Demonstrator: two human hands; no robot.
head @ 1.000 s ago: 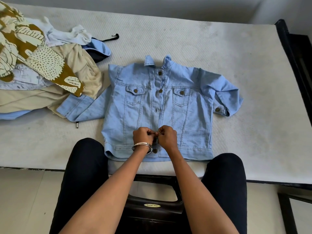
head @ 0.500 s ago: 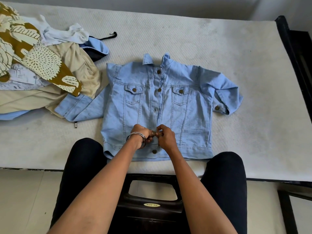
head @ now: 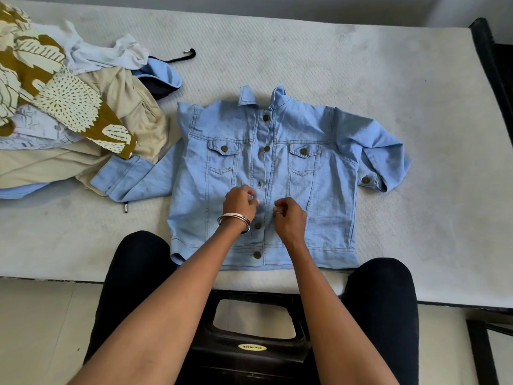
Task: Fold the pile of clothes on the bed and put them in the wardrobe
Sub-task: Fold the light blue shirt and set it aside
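Observation:
A light blue denim jacket [head: 327,168] lies front up on the white mattress [head: 361,65], collar away from me, its two lowest buttons fastened. Both of my hands sit on its front placket at mid-height, a small gap apart. My left hand [head: 239,202], with a metal bangle at the wrist, pinches the cloth left of the placket. Just below an unfastened button, my right hand [head: 290,215] has its fingers curled onto the placket's right edge. The unfolded clothes pile [head: 63,112] lies at the left, over the end of the jacket's left sleeve.
I sit on a black plastic stool [head: 249,345] with my knees against the mattress's near edge. A dark bed frame [head: 488,65] runs along the right side. A black drawstring [head: 183,55] trails out of the pile.
My hands have left the lower button, moved a little up the placket and parted slightly. The jacket lies as before.

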